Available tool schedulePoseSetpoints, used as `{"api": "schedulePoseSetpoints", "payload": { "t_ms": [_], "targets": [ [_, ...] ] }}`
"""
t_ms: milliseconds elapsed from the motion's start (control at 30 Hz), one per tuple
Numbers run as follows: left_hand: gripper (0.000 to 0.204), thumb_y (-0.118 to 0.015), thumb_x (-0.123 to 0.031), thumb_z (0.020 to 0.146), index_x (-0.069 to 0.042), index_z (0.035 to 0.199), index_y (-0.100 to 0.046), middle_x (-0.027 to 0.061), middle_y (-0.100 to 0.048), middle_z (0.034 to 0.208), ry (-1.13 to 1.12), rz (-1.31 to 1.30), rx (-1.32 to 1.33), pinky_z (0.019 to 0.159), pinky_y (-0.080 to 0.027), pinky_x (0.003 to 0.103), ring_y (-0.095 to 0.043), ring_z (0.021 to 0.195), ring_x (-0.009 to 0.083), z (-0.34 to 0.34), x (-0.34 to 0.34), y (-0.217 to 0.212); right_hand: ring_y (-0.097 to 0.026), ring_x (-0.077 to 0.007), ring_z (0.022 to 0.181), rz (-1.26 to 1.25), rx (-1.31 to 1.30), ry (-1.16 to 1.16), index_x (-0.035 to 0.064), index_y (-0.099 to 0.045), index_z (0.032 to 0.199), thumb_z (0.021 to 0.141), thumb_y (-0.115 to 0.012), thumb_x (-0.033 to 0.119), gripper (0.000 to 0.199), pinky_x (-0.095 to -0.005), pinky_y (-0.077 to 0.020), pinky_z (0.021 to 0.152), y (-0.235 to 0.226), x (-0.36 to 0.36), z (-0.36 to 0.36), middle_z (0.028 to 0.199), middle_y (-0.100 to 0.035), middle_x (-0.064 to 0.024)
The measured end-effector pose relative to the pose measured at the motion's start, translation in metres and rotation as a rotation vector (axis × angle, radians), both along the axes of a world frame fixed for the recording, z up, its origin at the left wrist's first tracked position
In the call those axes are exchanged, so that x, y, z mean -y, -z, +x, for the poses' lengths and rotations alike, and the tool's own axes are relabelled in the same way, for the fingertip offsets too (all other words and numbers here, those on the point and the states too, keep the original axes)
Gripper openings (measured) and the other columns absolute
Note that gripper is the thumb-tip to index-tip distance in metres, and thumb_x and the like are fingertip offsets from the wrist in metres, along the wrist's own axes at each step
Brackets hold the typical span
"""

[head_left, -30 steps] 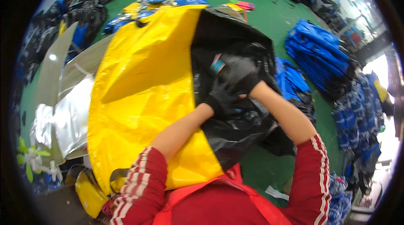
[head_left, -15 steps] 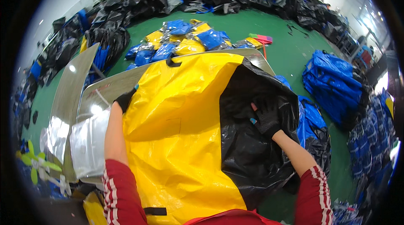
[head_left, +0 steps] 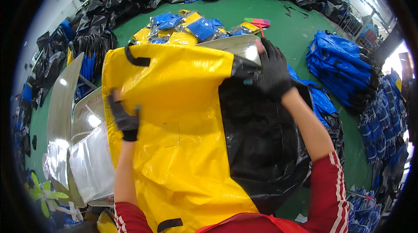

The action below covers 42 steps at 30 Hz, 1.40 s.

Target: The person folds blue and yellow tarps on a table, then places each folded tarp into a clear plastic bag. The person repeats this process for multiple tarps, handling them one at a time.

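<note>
Here, glossy yellow-and-black bag [head_left: 174, 115].

Bright, even light (fisheye-warped edges)

One view only was available, taken from the worker's head and aimed steeply downward and forward. It sat close to the work: the yellow and black bag [head_left: 174, 132] filled the centre, with both forearms entering from the lower edge. The fisheye lens bent straight edges near the rim and left a dark circular border. Farther out, the view reached the green floor [head_left: 300, 28] and the stacked blue bags [head_left: 339, 63] at right. No second view shared the scene.
</note>
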<state>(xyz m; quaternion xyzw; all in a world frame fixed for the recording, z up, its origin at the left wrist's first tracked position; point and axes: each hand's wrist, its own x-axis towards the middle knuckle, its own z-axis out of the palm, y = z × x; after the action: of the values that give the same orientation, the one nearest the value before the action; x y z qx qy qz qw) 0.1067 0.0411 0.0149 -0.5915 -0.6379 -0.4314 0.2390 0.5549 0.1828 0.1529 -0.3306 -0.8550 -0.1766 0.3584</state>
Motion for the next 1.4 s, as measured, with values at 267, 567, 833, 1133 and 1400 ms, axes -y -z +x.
{"api": "schedulePoseSetpoints", "payload": {
  "t_ms": [267,567,833,1133,1400],
  "targets": [
    [0.057,-0.049,-0.048,0.089,-0.011,0.132,-0.051,0.0147,-0.044,0.143,0.449,-0.718,-0.343,0.113,-0.019,0.05,-0.034,0.134,0.0372,0.081,-0.038,0.049,-0.063,-0.034,0.079,-0.596,0.117,-0.347,0.0131,-0.066,0.109,0.095,-0.05,0.034,0.03,-0.0433,-0.0493,0.071,0.057,0.057,-0.015,0.085,-0.065,-0.0151],
    [0.033,-0.045,-0.021,0.094,-0.005,0.121,-0.056,0.0163,-0.059,0.12,-0.114,-0.212,-0.373,0.092,-0.047,0.039,-0.06,0.105,0.0298,-0.042,0.01,-0.161,-0.064,-0.0317,0.083,-0.351,0.513,-0.264,0.0117,-0.068,0.097,0.084,-0.057,0.029,0.025,-0.0416,-0.046,0.083,0.073,0.087,-0.008,0.091,-0.069,-0.0109],
    [0.073,-0.045,-0.063,0.086,-0.023,0.146,-0.033,0.0081,-0.029,0.153,-0.216,-1.338,-0.48,0.106,-0.01,0.068,-0.022,0.142,0.0341,0.052,0.042,-0.049,-0.039,-0.0363,0.13,-0.369,0.524,0.096,0.0172,-0.051,0.133,0.083,-0.059,0.048,0.059,-0.0551,-0.0219,0.11,0.034,0.075,0.039,0.135,-0.048,-0.015],
    [0.066,-0.045,-0.046,0.094,-0.009,0.147,-0.027,0.0127,-0.028,0.153,-0.113,-0.941,-0.186,0.113,-0.003,0.056,-0.019,0.143,0.0329,-0.007,0.07,0.052,-0.054,-0.0363,0.115,-0.735,0.276,0.6,0.0151,-0.05,0.133,0.077,-0.068,0.045,0.066,-0.0393,-0.0426,0.098,0.089,0.044,0.118,0.122,-0.057,-0.0227],
    [0.066,-0.05,-0.055,0.088,-0.02,0.144,-0.038,0.0148,-0.03,0.151,0.599,-0.591,-0.347,0.112,-0.002,0.061,-0.02,0.142,0.0366,0.179,0.017,-0.003,-0.065,-0.0372,0.08,-0.311,0.415,0.177,0.0161,-0.051,0.128,0.084,-0.06,0.046,0.054,-0.0519,-0.0486,0.068,0.095,-0.041,0.036,0.097,-0.066,-0.0171]
  ]
}}
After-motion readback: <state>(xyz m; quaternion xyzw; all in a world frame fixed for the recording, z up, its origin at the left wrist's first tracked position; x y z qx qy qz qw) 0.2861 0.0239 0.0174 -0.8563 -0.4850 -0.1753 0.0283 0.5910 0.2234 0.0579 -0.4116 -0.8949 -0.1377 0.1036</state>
